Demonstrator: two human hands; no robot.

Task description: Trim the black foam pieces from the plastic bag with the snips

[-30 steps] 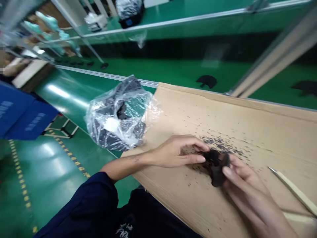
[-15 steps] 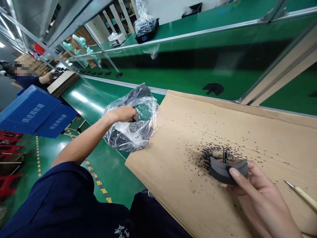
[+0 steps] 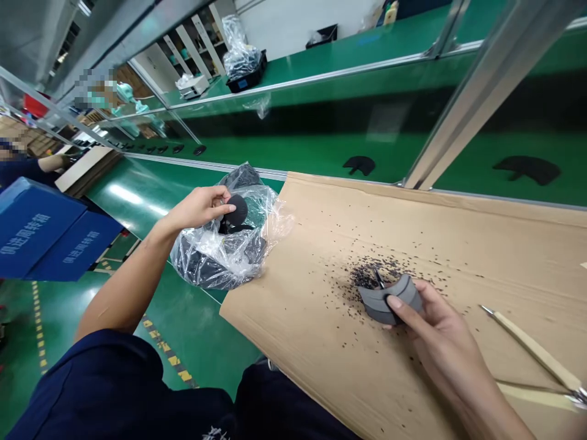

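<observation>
My left hand [image 3: 206, 206] pinches a round black piece [image 3: 237, 209] between thumb and fingers, just above the opening of a clear plastic bag [image 3: 211, 263]. Dark parts show through the bag's film. In my right hand [image 3: 440, 330] is a curved dark grey part [image 3: 389, 299] with a thin black stem standing up from it, the thumb pressed on its near face. That part is above the brown cardboard sheet [image 3: 293, 330], beside a scatter of small black bits [image 3: 362, 275]. A pen-like tool with a pale handle [image 3: 532, 345] and a metal tip lies right of my right hand.
A metal post [image 3: 477, 91] rises behind the cardboard. Behind a rail, black curved parts [image 3: 527, 168] lie on the green surface. Blue boxes [image 3: 55, 229] stand at the left, near another person's arm [image 3: 50, 162]. A black tray [image 3: 247, 76] with plastic bags sits on the upper shelf.
My left hand has come up out of the plastic bag with the round black piece. My right hand still holds the curved part, now tilted differently. The whole view has shifted rightward.
</observation>
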